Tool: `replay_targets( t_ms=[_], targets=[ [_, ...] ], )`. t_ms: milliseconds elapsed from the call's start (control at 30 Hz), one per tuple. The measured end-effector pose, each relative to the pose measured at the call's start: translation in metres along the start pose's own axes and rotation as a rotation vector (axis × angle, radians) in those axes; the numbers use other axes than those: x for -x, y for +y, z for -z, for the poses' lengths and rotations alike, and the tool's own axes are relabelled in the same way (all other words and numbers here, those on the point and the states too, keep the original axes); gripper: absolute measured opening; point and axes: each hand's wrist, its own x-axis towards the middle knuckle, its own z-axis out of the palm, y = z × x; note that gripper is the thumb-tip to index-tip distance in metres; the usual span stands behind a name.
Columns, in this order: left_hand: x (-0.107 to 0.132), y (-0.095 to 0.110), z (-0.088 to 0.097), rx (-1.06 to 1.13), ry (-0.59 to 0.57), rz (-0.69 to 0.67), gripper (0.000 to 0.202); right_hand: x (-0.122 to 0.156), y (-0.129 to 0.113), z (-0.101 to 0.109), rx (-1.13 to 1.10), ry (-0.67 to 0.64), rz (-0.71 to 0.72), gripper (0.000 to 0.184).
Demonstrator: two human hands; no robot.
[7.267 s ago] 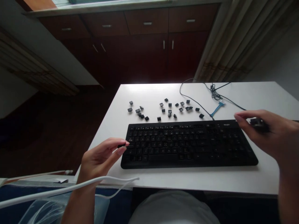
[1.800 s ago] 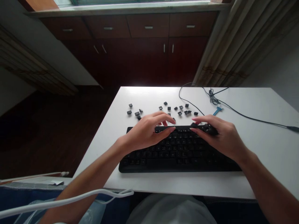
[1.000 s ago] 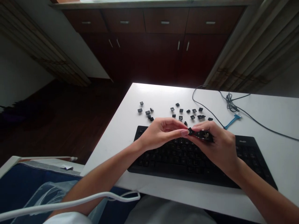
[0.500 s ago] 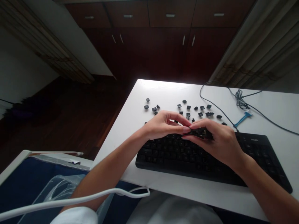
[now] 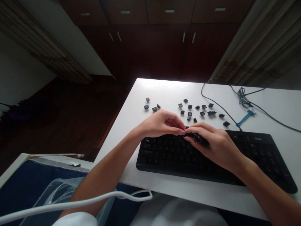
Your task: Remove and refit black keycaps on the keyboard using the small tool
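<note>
A black keyboard (image 5: 169,157) lies along the near side of the white table, partly covered by my hands. My left hand (image 5: 164,123) is above its upper left part, thumb and fingers pinched together on a small black keycap mostly hidden by the fingertips. My right hand (image 5: 209,135) meets it from the other side, thumb and forefinger closed on the same small piece. Dark, shiny parts show between the right thumb and fingers. Behind the hands lie several loose black keycaps, among them a keycap (image 5: 190,106) and one close to the keyboard's back edge, a keycap (image 5: 226,123).
A blue tool (image 5: 245,117) rests behind the keyboard, beside a black cable (image 5: 242,95) with a bundled loop. More keycaps (image 5: 146,107) lie at the table's left. A white curved tube (image 5: 77,204) crosses the lower left. Dark cabinets (image 5: 152,50) stand beyond the table (image 5: 162,89).
Both hands have shifted slightly left with their fingertips still together, and the right hand has lowered a little. A keycap near the keyboard's back edge shows more fully. The view has tilted slightly.
</note>
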Motion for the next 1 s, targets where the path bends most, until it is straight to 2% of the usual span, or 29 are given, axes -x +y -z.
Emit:
replay_targets(
  t_ms=[133, 200, 367, 467, 733, 867, 1000],
  targets=[
    [0.001, -0.001, 0.001, -0.049, -0.087, 0.030, 0.030, 0.001, 0.001, 0.000, 0.033, -0.102, -0.024, 0.024],
    [0.003, 0.000, 0.001, -0.080, -0.086, 0.016, 0.030, 0.000, 0.002, 0.000, 0.058, -0.147, -0.041, 0.022],
    [0.005, 0.005, 0.008, -0.307, 0.080, -0.074, 0.029, -0.006, 0.001, 0.002, 0.092, -0.210, -0.065, 0.019],
    [0.005, 0.005, 0.012, -0.420, 0.114, -0.077, 0.032, -0.014, 0.000, 0.003, 0.108, -0.246, -0.067, 0.017],
    [0.006, 0.001, 0.014, -0.498, -0.043, -0.092, 0.022, -0.038, -0.004, 0.011, 0.164, -0.372, -0.032, 0.013],
    [0.008, 0.002, 0.015, -0.513, -0.053, -0.119, 0.018, -0.043, -0.002, 0.013, 0.129, -0.397, 0.011, 0.007],
    [0.009, 0.003, 0.015, -0.556, -0.049, -0.152, 0.015, -0.039, 0.001, 0.013, 0.112, -0.387, 0.024, 0.014]
  ],
)
